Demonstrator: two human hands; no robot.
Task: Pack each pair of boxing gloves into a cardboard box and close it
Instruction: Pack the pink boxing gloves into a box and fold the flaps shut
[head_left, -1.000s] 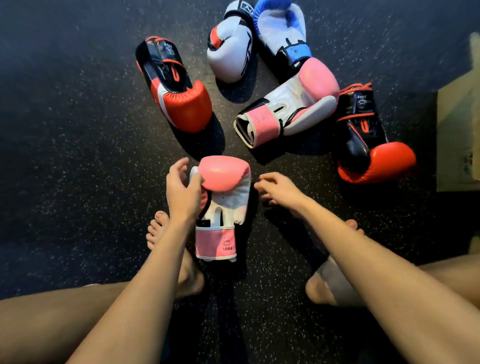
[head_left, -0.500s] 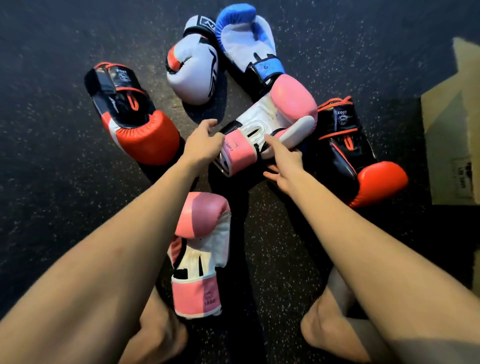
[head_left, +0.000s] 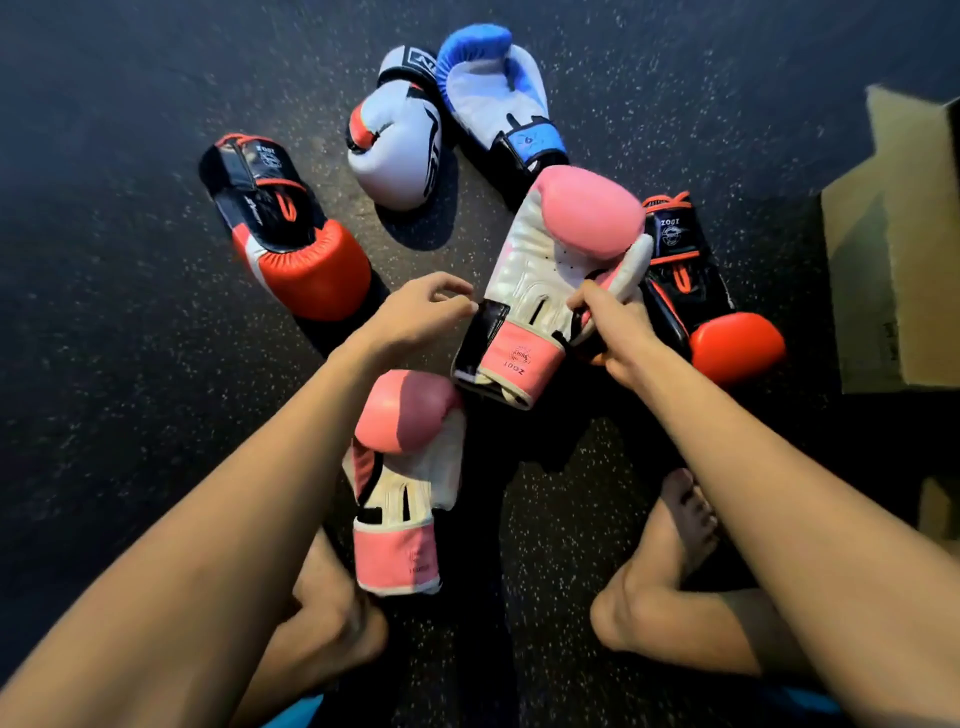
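Note:
Two pink-and-white boxing gloves are near me. One pink glove (head_left: 402, 478) lies on the dark floor between my feet. The second pink glove (head_left: 561, 270) is raised and turned palm side toward me; my right hand (head_left: 610, 325) grips its right edge near the thumb and wrist. My left hand (head_left: 415, 306) hovers at that glove's black cuff edge, fingers loosely curled, holding nothing. An open cardboard box (head_left: 893, 260) stands at the right.
A red-and-black glove (head_left: 291, 239) lies at the left, its mate (head_left: 711, 301) at the right behind the raised glove. A white glove (head_left: 397, 135) and a blue-and-white glove (head_left: 498, 98) lie at the back. My bare feet (head_left: 670, 566) rest on the speckled floor.
Both hands left the near pink glove and reached to the far one. My right hand took hold of it, lifted it and turned it upright toward me.

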